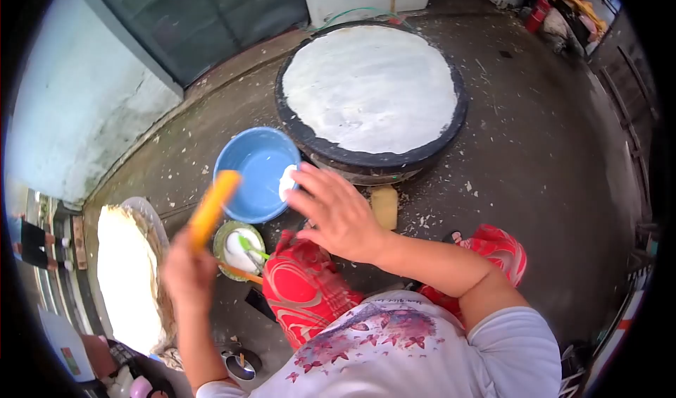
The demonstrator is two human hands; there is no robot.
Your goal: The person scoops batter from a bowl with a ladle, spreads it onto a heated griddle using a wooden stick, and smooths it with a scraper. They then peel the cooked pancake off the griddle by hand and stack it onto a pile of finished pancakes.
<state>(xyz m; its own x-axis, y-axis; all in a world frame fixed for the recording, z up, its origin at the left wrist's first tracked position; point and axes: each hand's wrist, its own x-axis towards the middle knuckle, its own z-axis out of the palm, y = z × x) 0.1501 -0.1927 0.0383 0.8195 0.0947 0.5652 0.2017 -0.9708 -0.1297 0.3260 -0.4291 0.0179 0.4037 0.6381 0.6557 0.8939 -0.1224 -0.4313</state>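
My left hand (189, 275), blurred by motion, is closed around an orange, flat-looking stick-like tool (215, 211) pointing up and away. My right hand (338, 215) reaches over the near right rim of a blue basin (243, 169) with fingers spread and thumb apart. A white, wet-looking lump (287, 182) lies at its fingertips against the rim; whether it sticks to them I cannot make out. Below the basin stands a green-rimmed bowl (255, 230) of white paste with a bright green utensil (250, 246) in it. Ahead is a round black griddle (458, 106) covered by a thin white sheet (370, 88).
A stack of pale round sheets (130, 278) lies at the left, strongly overexposed. A yellowish block (384, 206) is on the floor by the griddle. A pale wall (77, 88) and a dark door (218, 17) border the far left. White flakes are scattered over the floor (542, 137).
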